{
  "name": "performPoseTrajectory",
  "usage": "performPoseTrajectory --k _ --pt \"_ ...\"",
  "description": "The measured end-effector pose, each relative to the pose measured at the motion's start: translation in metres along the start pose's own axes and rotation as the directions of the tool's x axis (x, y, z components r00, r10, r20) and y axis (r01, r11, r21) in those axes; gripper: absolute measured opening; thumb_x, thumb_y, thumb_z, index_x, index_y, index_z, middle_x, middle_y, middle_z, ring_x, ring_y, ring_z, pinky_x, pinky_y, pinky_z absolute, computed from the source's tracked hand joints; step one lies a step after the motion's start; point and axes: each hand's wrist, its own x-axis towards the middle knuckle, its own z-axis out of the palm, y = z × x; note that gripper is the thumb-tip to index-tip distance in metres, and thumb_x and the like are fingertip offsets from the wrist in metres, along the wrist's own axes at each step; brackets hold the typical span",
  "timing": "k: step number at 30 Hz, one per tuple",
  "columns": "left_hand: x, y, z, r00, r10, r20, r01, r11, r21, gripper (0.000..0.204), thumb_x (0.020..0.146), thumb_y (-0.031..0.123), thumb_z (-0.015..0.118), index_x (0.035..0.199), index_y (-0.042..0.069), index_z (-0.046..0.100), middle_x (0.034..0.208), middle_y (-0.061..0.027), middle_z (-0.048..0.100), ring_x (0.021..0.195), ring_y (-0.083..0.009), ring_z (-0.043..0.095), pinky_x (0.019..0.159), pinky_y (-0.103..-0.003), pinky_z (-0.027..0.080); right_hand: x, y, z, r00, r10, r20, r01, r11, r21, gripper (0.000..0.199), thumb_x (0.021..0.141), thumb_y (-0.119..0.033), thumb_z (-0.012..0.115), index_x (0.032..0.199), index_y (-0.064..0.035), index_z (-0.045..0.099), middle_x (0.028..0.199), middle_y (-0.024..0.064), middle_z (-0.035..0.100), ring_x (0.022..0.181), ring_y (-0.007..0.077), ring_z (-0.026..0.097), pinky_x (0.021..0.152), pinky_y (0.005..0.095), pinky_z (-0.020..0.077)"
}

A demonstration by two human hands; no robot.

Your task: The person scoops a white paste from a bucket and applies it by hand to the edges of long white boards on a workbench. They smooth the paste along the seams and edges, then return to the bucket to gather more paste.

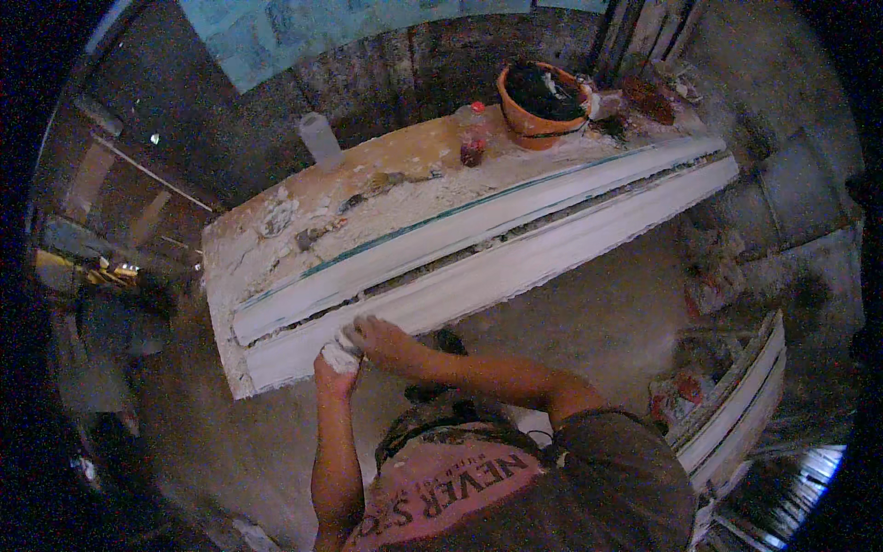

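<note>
My two hands are together in front of my body, just off the near edge of a long white plaster-like moulding (497, 271). A pale white lump (342, 355) sits in my left hand (337, 370), whose fingers are closed around it. My right hand (372, 337) is bent over the top of the same lump, with whitened fingers curled against it. Whether the lump is putty or a cloth I cannot tell. Behind the near strip lies a second white strip (395, 258) with a green edge, and a dark rough groove runs between them.
The worktable (267, 207) is caked with white residue and scraps. At its back stand a translucent container (320, 140), a red-capped bottle (473, 138) and an orange bucket (538, 127) with dark contents. Another white moulding (731, 414) leans at the right, near a crumpled bag (681, 396).
</note>
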Motion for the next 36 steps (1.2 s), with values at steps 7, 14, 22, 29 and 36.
performPoseTrajectory --k 7,14,22,29,36 --pt "0.047 0.011 0.049 0.958 0.279 0.073 -0.276 0.96 -0.049 0.04 0.1 0.015 0.039 0.129 -0.009 0.054 0.134 -0.0227 0.059 0.13 -0.037 0.054 0.116 -0.048 0.041 -0.083 0.139 -0.053 0.884 0.46 0.078 -0.458 0.888 -0.05 0.043 0.093 -0.016 0.055 0.133 -0.0012 0.054 0.129 0.0236 0.06 0.119 0.0388 0.059 0.101 0.0485 0.048" --pt "0.034 0.034 0.095 0.92 0.383 0.082 -0.391 0.88 0.269 0.033 0.1 0.009 0.044 0.128 -0.002 0.056 0.128 -0.0156 0.062 0.119 -0.0288 0.059 0.107 -0.041 0.048 -0.176 0.289 -0.16 0.473 0.844 -0.254 -0.881 0.455 -0.13 0.045 0.088 -0.034 0.071 0.112 0.0036 0.063 0.102 0.0274 0.068 0.094 0.0453 0.066 0.084 0.0521 0.0538" --pt "-0.021 0.055 0.046 0.824 0.53 -0.201 -0.356 0.76 0.543 0.041 0.098 0.011 0.042 0.133 -0.009 0.053 0.137 -0.0221 0.058 0.13 -0.0366 0.055 0.115 -0.045 0.043 -0.142 0.277 -0.123 0.525 0.756 -0.391 -0.847 0.512 -0.146 0.04 0.084 -0.03 0.076 0.098 0.005 0.064 0.094 0.0273 0.069 0.085 0.047 0.067 0.073 0.0543 0.0539" --pt "-0.056 0.15 -0.045 0.787 0.499 -0.362 -0.582 0.796 -0.168 0.042 0.098 0.012 0.043 0.135 -0.006 0.055 0.139 -0.0217 0.058 0.129 -0.034 0.056 0.115 -0.044 0.042 -0.064 0.174 -0.023 0.488 0.83 -0.269 -0.87 0.487 -0.074 0.037 0.081 -0.033 0.077 0.088 0.0029 0.07 0.091 0.0262 0.065 0.087 0.0435 0.065 0.078 0.0503 0.0533" --pt "-0.072 0.27 -0.16 0.88 0.457 -0.131 -0.453 0.89 0.058 0.042 0.1 0.019 0.043 0.133 -0.002 0.057 0.131 -0.0197 0.062 0.124 -0.034 0.058 0.111 -0.045 0.045 0.043 0.038 0.104 0.682 0.712 -0.166 -0.73 0.679 -0.085 0.034 0.083 -0.03 0.076 0.091 0.002 0.07 0.088 0.0247 0.066 0.085 0.0441 0.064 0.076 0.0522 0.0517"
